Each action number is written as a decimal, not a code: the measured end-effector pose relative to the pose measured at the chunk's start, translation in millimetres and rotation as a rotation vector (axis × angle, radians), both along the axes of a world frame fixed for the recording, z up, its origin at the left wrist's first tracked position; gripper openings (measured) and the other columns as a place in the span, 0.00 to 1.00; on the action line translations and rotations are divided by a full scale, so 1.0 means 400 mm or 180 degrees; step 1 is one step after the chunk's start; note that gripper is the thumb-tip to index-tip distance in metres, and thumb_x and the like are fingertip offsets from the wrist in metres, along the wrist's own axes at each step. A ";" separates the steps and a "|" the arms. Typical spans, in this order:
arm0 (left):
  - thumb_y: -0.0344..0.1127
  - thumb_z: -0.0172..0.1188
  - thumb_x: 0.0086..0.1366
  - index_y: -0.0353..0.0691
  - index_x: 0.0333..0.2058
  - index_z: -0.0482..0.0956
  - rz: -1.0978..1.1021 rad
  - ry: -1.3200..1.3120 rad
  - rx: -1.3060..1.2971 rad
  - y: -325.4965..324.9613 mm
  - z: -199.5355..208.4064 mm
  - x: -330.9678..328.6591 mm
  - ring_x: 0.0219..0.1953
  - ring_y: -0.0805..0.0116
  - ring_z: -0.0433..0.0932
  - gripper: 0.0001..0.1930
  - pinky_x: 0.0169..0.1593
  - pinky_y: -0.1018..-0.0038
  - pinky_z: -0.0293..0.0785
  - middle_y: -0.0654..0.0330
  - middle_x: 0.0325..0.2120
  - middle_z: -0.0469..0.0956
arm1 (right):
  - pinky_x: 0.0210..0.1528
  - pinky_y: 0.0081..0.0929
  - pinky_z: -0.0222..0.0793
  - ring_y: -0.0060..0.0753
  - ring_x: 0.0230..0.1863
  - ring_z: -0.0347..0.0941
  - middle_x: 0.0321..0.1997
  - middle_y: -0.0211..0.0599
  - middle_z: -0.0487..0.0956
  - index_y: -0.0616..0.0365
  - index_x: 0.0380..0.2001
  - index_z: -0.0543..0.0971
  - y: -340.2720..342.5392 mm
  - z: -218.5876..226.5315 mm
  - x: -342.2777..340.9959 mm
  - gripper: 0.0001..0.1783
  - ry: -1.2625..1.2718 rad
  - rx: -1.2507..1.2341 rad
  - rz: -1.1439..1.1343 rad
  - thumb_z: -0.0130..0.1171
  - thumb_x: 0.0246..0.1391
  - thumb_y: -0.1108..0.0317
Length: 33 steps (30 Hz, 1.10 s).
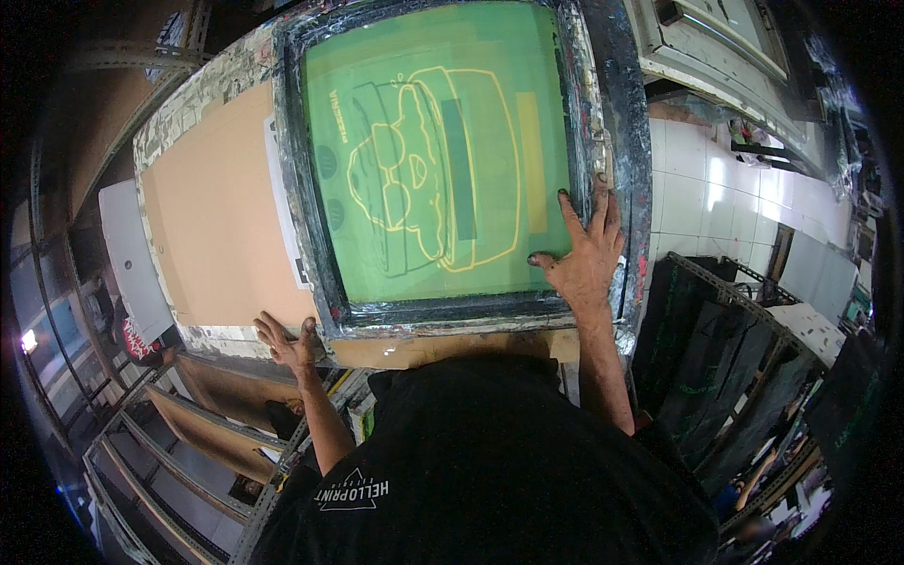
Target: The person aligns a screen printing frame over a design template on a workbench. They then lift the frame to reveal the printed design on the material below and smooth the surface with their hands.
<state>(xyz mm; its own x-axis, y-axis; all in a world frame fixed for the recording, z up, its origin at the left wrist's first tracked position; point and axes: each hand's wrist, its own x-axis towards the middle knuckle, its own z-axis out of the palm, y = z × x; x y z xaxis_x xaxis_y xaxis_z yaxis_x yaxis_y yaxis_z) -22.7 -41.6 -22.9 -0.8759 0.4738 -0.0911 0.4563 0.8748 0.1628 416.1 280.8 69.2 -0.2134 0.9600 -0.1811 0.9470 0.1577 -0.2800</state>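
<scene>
A screen-printing screen (428,283) with green mesh and a dark, ink-stained frame lies on the worktable. Yellow outlines of a cap and a cartoon shape show in its mesh, along with a few tape-like strips. My right hand (582,259) rests with spread fingers on the screen's right side, fingertips on the frame and the thumb over the mesh edge. On the left, my left hand (288,343) has its fingers apart at the near edge of a brown board (221,212). Neither hand grips anything. Stained fingertips show on both.
The worktable's paint-spattered edge (151,169) runs along the left. Metal racks stand at the lower left (179,452) and right, the right one holding dark panels (697,367). Beyond the table is a white tiled floor (692,188). Another bench (725,56) stands at the upper right.
</scene>
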 end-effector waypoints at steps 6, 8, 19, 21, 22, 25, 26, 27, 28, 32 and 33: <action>0.80 0.64 0.38 0.57 0.72 0.51 0.0011 0.0008 -0.0024 0.002 0.003 0.001 0.74 0.45 0.42 0.65 0.66 0.35 0.43 0.54 0.74 0.43 | 0.63 0.57 0.55 0.65 0.71 0.50 0.76 0.53 0.49 0.44 0.62 0.73 -0.006 -0.025 0.020 0.54 0.0174 0.0146 0.0107 0.81 0.23 0.54; 0.80 0.64 0.39 0.57 0.72 0.51 0.0006 0.0000 -0.0006 0.002 0.001 0.000 0.74 0.45 0.42 0.65 0.66 0.35 0.43 0.54 0.74 0.43 | 0.63 0.57 0.56 0.65 0.71 0.50 0.76 0.53 0.49 0.43 0.61 0.74 -0.006 -0.023 0.017 0.53 0.0161 0.0095 0.0076 0.81 0.23 0.54; 0.80 0.64 0.39 0.56 0.72 0.50 0.0018 -0.0021 -0.0031 -0.001 0.001 -0.001 0.75 0.46 0.41 0.64 0.66 0.35 0.42 0.54 0.74 0.42 | 0.62 0.56 0.57 0.63 0.71 0.50 0.77 0.48 0.47 0.42 0.55 0.80 -0.004 -0.012 0.010 0.47 0.0160 0.0023 0.0024 0.80 0.21 0.54; 0.80 0.63 0.40 0.56 0.72 0.50 0.0011 -0.0034 -0.0033 0.001 0.002 0.000 0.75 0.46 0.40 0.64 0.66 0.34 0.41 0.54 0.74 0.41 | 0.64 0.58 0.58 0.62 0.70 0.51 0.77 0.47 0.48 0.42 0.53 0.82 -0.004 -0.007 0.006 0.46 0.0195 0.0072 -0.0007 0.81 0.19 0.55; 0.80 0.63 0.40 0.56 0.72 0.50 0.0000 -0.0037 -0.0044 0.003 0.003 0.000 0.75 0.46 0.40 0.64 0.66 0.34 0.41 0.54 0.74 0.41 | 0.64 0.58 0.58 0.62 0.70 0.51 0.77 0.47 0.48 0.42 0.53 0.82 -0.003 -0.008 0.007 0.46 0.0195 0.0077 -0.0014 0.81 0.19 0.55; 0.81 0.63 0.40 0.56 0.72 0.49 0.0000 -0.0034 -0.0050 0.003 0.004 0.000 0.75 0.46 0.40 0.65 0.66 0.34 0.41 0.54 0.74 0.41 | 0.63 0.59 0.58 0.62 0.70 0.51 0.77 0.47 0.47 0.42 0.54 0.82 -0.004 -0.012 0.008 0.47 0.0229 0.0100 -0.0001 0.81 0.18 0.55; 0.81 0.63 0.39 0.56 0.72 0.49 0.0004 -0.0032 -0.0046 0.001 0.003 0.000 0.75 0.46 0.40 0.65 0.66 0.34 0.41 0.54 0.74 0.41 | 0.63 0.59 0.58 0.62 0.70 0.51 0.77 0.47 0.47 0.42 0.54 0.81 -0.004 -0.013 0.009 0.47 0.0258 0.0117 0.0020 0.81 0.18 0.55; 0.81 0.63 0.39 0.56 0.72 0.49 0.0000 -0.0031 -0.0048 -0.001 0.001 -0.001 0.75 0.46 0.40 0.65 0.66 0.34 0.41 0.54 0.74 0.41 | 0.63 0.59 0.58 0.63 0.70 0.51 0.77 0.47 0.47 0.42 0.54 0.81 -0.004 -0.013 0.010 0.47 0.0287 0.0135 0.0040 0.81 0.18 0.55; 0.81 0.63 0.39 0.56 0.72 0.49 -0.0004 -0.0029 -0.0049 -0.002 0.000 -0.003 0.75 0.46 0.40 0.65 0.66 0.34 0.41 0.54 0.74 0.41 | 0.63 0.60 0.58 0.63 0.70 0.51 0.77 0.47 0.47 0.42 0.54 0.81 -0.004 -0.012 0.009 0.47 0.0254 0.0102 0.0022 0.81 0.18 0.55; 0.81 0.62 0.40 0.56 0.72 0.49 -0.0013 -0.0026 -0.0035 -0.003 -0.002 -0.004 0.75 0.46 0.40 0.64 0.65 0.33 0.41 0.54 0.74 0.41 | 0.63 0.60 0.57 0.65 0.70 0.51 0.77 0.47 0.47 0.42 0.55 0.81 -0.004 -0.008 0.005 0.47 0.0198 0.0044 -0.0006 0.81 0.20 0.55; 0.81 0.62 0.40 0.56 0.72 0.49 -0.0013 -0.0027 -0.0036 -0.002 -0.002 -0.004 0.75 0.46 0.40 0.64 0.65 0.33 0.41 0.54 0.74 0.41 | 0.63 0.60 0.57 0.65 0.70 0.51 0.77 0.47 0.47 0.42 0.55 0.81 -0.003 -0.007 0.005 0.47 0.0201 0.0046 -0.0002 0.81 0.20 0.55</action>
